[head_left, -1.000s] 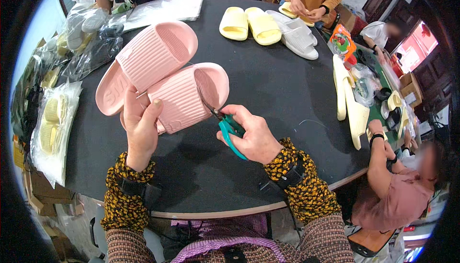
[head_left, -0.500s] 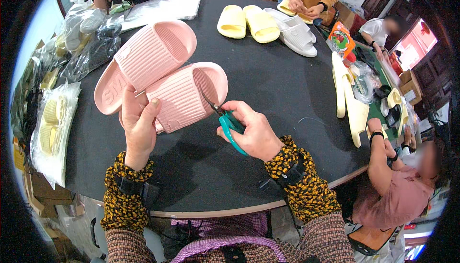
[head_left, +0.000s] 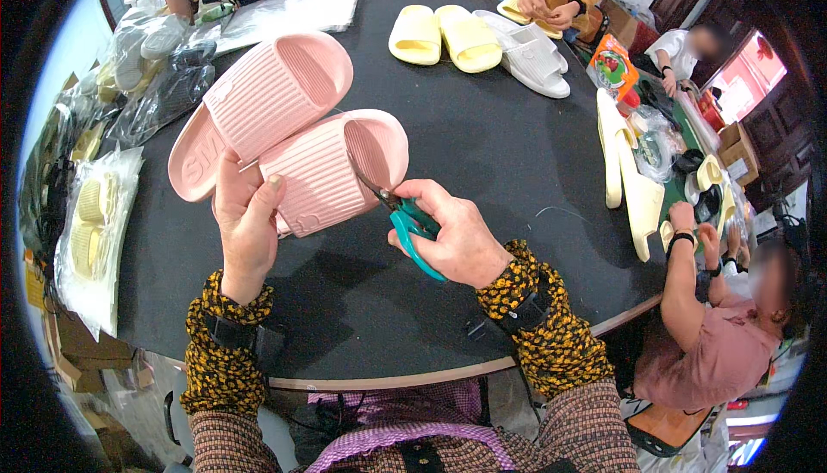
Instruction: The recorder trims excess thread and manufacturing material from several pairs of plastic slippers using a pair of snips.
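Note:
A pair of pink slide slippers (head_left: 314,184) with ribbed straps is held up over the dark table by my left hand (head_left: 245,223). Its thumb and fingers grip the two slippers where they meet; some fingers are hidden behind them. My right hand (head_left: 455,236) is closed around the teal handles of a pair of scissors (head_left: 415,236). Their dark blades point up and left, lying across the opening of the nearer pink slipper, by the edge of its strap. Whether the blade tips touch the slipper I cannot tell.
At the back stand pale yellow slippers (head_left: 469,40) and a grey-white pair (head_left: 525,55). More cream slippers (head_left: 637,193) lie along the right edge. Bagged slippers (head_left: 90,223) and clear plastic packaging crowd the left. Co-workers sit or stand at the right and far side.
The pink slippers and scissors have barely moved, with the blades shifted slightly left. At the right, a co-worker's hands have moved a little apart.

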Tool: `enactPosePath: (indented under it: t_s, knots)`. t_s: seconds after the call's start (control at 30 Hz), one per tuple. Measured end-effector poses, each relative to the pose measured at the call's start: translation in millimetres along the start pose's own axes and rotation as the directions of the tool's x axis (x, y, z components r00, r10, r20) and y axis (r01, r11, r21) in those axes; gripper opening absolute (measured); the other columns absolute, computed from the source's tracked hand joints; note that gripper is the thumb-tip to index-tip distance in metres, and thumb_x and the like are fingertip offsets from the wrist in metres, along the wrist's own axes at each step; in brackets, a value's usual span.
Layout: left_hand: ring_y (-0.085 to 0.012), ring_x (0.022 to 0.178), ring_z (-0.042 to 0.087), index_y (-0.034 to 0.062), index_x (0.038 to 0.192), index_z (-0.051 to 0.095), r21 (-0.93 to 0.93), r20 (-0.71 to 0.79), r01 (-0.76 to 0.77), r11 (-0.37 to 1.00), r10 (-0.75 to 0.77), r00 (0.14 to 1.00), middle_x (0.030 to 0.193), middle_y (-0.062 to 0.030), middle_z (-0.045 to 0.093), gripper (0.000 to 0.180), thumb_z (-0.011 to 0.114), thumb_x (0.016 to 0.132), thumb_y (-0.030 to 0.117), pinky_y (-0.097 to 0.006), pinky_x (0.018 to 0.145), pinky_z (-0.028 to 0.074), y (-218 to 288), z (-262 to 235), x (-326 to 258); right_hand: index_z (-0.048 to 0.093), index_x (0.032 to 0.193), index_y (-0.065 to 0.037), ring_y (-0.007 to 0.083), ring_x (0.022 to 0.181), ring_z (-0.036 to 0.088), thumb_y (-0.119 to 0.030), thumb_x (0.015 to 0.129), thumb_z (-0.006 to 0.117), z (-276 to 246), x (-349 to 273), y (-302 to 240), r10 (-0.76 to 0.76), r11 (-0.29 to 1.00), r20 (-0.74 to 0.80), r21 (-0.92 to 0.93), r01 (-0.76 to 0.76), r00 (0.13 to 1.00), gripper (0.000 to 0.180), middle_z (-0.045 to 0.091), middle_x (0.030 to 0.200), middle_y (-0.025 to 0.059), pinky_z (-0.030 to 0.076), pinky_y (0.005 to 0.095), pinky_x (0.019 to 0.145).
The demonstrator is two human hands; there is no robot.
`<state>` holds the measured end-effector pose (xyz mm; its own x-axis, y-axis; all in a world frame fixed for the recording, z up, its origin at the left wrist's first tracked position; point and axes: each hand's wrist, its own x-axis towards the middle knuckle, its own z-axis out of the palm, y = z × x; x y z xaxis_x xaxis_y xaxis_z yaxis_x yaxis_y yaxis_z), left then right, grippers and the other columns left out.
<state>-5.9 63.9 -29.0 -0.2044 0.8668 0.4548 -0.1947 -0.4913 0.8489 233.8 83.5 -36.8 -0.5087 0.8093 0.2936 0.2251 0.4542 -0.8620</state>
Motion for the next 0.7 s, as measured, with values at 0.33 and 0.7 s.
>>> enactPosePath:
  t_s: [0.33, 0.7]
  knots:
    - [-0.0255, 0.122, 0.048, -0.0045, 0.137, 0.027, -0.016, 0.016, -0.003, 1.000, 0.003, 1.000, 0.132, -0.0203, 0.048, 0.057, 0.050, 0.085, -0.002, -0.036, 0.102, 0.036, -1.1, -10.0, 1.8, 0.052, 0.111, -0.005, 0.0289, 0.074, 0.066, -0.017, 0.079, 0.069, -1.7, 2.0, -3.9, -0.049, 0.988, 0.024, -0.146, 0.052, 0.999, 0.038, 0.063, 0.081, 0.0171, 0.052, 0.0360, 0.067]
    - [-0.0242, 0.128, 0.041, -0.0014, 0.139, 0.027, -0.064, 0.007, -0.006, 0.998, 0.006, 1.000, 0.138, -0.0165, 0.043, 0.058, 0.048, 0.085, -0.005, -0.036, 0.105, 0.033, -4.7, -13.3, 2.5, 0.051, 0.112, -0.005, 0.0309, 0.075, 0.066, -0.017, 0.080, 0.069, 5.5, 2.4, -1.6, -0.092, 0.986, -0.007, -0.144, 0.090, 0.996, 0.039, 0.063, 0.084, 0.0183, 0.052, 0.0366, 0.067]
